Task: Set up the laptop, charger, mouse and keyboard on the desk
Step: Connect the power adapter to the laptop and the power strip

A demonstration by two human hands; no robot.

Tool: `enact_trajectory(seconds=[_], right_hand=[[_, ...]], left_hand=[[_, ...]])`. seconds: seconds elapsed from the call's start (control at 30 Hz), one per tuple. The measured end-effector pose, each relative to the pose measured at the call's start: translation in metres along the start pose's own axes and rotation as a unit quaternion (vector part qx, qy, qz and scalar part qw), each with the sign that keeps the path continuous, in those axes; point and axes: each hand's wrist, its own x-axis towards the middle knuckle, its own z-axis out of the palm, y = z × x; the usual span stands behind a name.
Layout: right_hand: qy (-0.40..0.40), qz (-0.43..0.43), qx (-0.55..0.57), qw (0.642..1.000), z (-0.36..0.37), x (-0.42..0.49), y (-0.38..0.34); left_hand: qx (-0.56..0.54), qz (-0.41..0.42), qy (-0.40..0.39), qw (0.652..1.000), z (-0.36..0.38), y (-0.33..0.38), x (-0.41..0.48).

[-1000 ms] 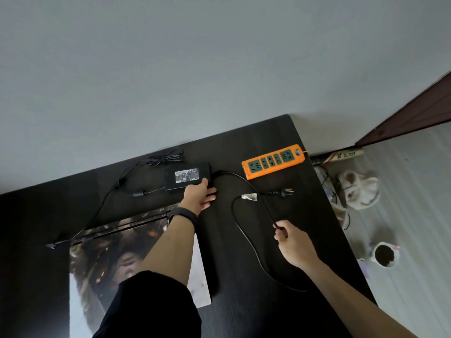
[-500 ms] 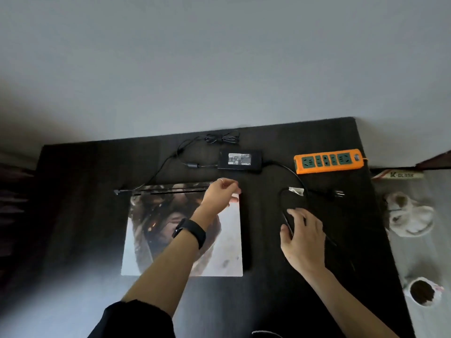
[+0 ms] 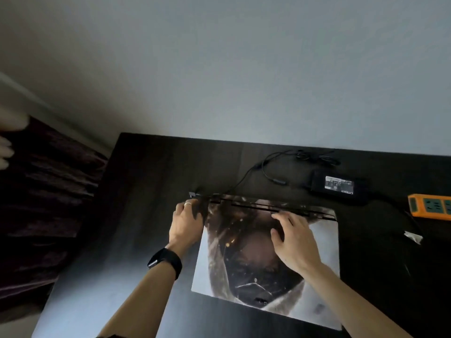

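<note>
Left hand: the left hand (image 3: pixel 186 223), a black watch (image 3: pixel 166 262) on its wrist, curls its fingers round the far-left corner of the closed laptop (image 3: pixel 317 276) and grips it.
Right hand: the right hand (image 3: pixel 295 242) lies flat on the lid near the far edge, fingers spread and holding nothing.
Laptop: it rests shut on the black desk (image 3: pixel 136 191) under both hands, its lid covered by a printed picture.
Charger: the charger brick (image 3: pixel 339 187) sits beyond the right hand, apart from the laptop.
Cable: the charger cable (image 3: pixel 246 178) ends just beyond the left fingertips; whether it is plugged in cannot be told.
Power strip: the orange power strip (image 3: pixel 432 207) lies well right of the right hand.
</note>
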Motion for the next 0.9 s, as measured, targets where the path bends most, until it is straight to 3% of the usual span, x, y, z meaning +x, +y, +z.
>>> enact_trajectory(seconds=[0.17, 0.33, 0.53, 0.63, 0.73, 0.8, 0.9], right_hand=[[0.019, 0.01, -0.11, 0.994, 0.033, 0.041, -0.024], [0.046, 0.054, -0.116, 0.991, 0.05, 0.04, -0.028], [-0.008, 0.086, -0.037, 0.996, 0.032, 0.047, -0.04], [0.046, 0.032, 0.058, 0.997, 0.001, 0.066, -0.049], [0.072, -0.05, -0.013, 0.996, -0.025, 0.085, -0.045], [0.09, -0.058, -0.041, 0.993, -0.04, 0.091, -0.032], [0.177, -0.058, -0.055, 0.981, -0.063, 0.083, -0.004]], left_hand=[[0.016, 0.075, 0.0, 0.997, 0.001, -0.031, 0.056], [0.028, 0.111, 0.01, 0.993, 0.006, -0.041, 0.085], [-0.132, 0.119, -0.014, 0.984, -0.015, 0.001, 0.076], [-0.193, 0.151, -0.075, 0.967, -0.019, 0.048, 0.062], [-0.198, 0.188, -0.125, 0.954, -0.012, 0.089, 0.05], [-0.177, 0.209, -0.138, 0.952, -0.003, 0.111, 0.044], [-0.107, 0.259, -0.146, 0.949, 0.018, 0.135, 0.036]])
